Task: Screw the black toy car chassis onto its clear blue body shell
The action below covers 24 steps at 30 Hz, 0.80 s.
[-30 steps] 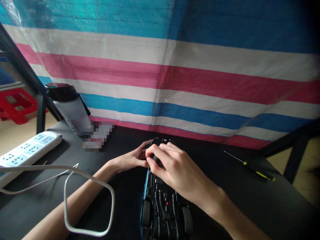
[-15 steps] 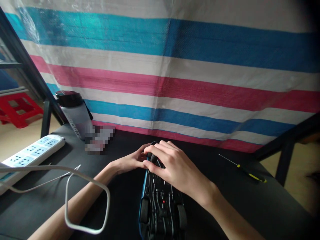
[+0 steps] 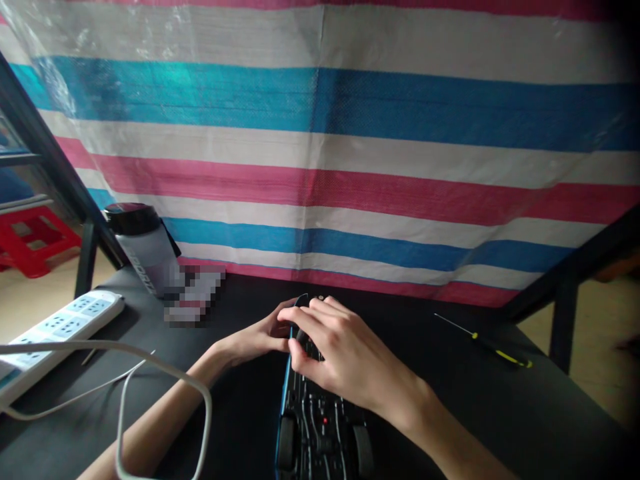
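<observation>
One left hand (image 3: pixel 260 340) and one right hand (image 3: pixel 337 347) hold one upturned toy car (image 3: pixel 320 433). Its long axis runs toward the far edge of the counter (image 3: pixel 505 407).

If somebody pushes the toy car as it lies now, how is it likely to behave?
The toy car would probably slide or rock rather than roll, since its wheels and underside face up. It seems stiff, because the underside looks like hard moulded plastic. It may be light for its size, judging by that plastic, though its inside is hidden.
</observation>
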Each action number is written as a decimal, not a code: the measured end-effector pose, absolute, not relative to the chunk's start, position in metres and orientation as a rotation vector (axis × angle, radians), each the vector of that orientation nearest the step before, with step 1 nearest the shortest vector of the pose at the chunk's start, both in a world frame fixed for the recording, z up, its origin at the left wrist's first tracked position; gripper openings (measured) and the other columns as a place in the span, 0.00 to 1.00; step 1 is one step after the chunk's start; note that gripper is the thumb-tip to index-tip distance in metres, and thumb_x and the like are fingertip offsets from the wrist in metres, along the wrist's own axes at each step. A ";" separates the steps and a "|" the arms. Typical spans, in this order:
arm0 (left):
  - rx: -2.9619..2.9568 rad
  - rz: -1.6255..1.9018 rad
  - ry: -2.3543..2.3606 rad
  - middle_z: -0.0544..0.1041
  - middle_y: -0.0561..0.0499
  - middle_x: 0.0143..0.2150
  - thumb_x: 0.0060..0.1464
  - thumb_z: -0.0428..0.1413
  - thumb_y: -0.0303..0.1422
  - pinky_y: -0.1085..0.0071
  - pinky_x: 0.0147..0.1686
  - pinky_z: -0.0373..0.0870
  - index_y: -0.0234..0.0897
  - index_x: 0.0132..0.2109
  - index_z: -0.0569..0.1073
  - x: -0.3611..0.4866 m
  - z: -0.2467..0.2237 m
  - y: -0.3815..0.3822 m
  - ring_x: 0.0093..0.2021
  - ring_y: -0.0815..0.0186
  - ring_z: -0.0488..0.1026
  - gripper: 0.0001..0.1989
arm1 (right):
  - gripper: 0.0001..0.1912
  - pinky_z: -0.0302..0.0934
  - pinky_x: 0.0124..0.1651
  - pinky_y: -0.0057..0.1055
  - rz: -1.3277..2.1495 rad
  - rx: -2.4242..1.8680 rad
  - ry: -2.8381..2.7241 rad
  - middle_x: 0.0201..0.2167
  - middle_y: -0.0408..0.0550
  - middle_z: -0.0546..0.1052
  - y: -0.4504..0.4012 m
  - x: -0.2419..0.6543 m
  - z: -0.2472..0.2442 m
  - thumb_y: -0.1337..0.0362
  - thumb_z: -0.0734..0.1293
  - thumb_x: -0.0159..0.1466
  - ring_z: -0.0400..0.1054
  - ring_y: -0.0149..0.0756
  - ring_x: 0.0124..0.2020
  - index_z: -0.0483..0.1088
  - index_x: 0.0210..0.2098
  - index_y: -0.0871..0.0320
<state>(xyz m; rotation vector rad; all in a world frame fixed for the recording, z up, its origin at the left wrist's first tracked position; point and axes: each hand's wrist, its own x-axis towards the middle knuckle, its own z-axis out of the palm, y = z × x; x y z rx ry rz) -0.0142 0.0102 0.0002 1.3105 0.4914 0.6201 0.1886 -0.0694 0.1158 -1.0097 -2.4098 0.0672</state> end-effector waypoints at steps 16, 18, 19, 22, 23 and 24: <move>1.312 0.597 0.516 0.63 0.43 0.71 0.53 0.67 0.30 0.50 0.71 0.51 0.46 0.72 0.53 -0.014 0.001 0.010 0.72 0.49 0.57 0.46 | 0.08 0.65 0.51 0.40 0.019 -0.999 -2.461 0.39 0.50 0.76 -0.071 0.186 0.118 0.68 0.65 0.67 0.70 0.41 0.42 0.69 0.46 0.59; 1.322 0.577 0.538 0.66 0.43 0.69 0.54 0.66 0.30 0.49 0.70 0.52 0.47 0.73 0.51 -0.014 0.002 0.010 0.71 0.48 0.59 0.47 | 0.05 0.65 0.51 0.41 0.032 -1.011 -2.470 0.37 0.49 0.76 -0.072 0.186 0.118 0.65 0.63 0.71 0.70 0.40 0.40 0.70 0.44 0.58; 1.334 0.575 0.540 0.67 0.43 0.68 0.54 0.66 0.30 0.49 0.69 0.53 0.47 0.73 0.50 -0.014 0.002 0.010 0.71 0.48 0.59 0.47 | 0.05 0.64 0.52 0.41 0.040 -0.999 -2.475 0.37 0.48 0.77 -0.072 0.187 0.119 0.65 0.63 0.71 0.70 0.39 0.41 0.70 0.44 0.58; 1.387 0.601 0.527 0.64 0.46 0.70 0.55 0.66 0.30 0.54 0.69 0.53 0.47 0.73 0.52 -0.015 0.003 0.010 0.72 0.49 0.56 0.45 | 0.07 0.62 0.57 0.40 0.077 -0.925 -2.475 0.43 0.48 0.78 -0.072 0.187 0.119 0.69 0.64 0.69 0.70 0.40 0.47 0.71 0.47 0.59; 1.397 0.602 0.525 0.64 0.47 0.70 0.55 0.66 0.30 0.56 0.69 0.53 0.47 0.73 0.52 -0.015 0.003 0.010 0.73 0.50 0.55 0.45 | 0.08 0.61 0.57 0.40 0.087 -0.920 -2.468 0.43 0.48 0.78 -0.071 0.187 0.119 0.69 0.65 0.69 0.70 0.40 0.48 0.71 0.47 0.58; 1.395 0.595 0.524 0.64 0.48 0.71 0.55 0.65 0.30 0.56 0.69 0.53 0.48 0.73 0.52 -0.015 0.003 0.010 0.72 0.50 0.56 0.45 | 0.06 0.62 0.57 0.40 0.093 -0.930 -2.459 0.42 0.48 0.78 -0.071 0.187 0.119 0.68 0.64 0.70 0.70 0.40 0.47 0.72 0.46 0.58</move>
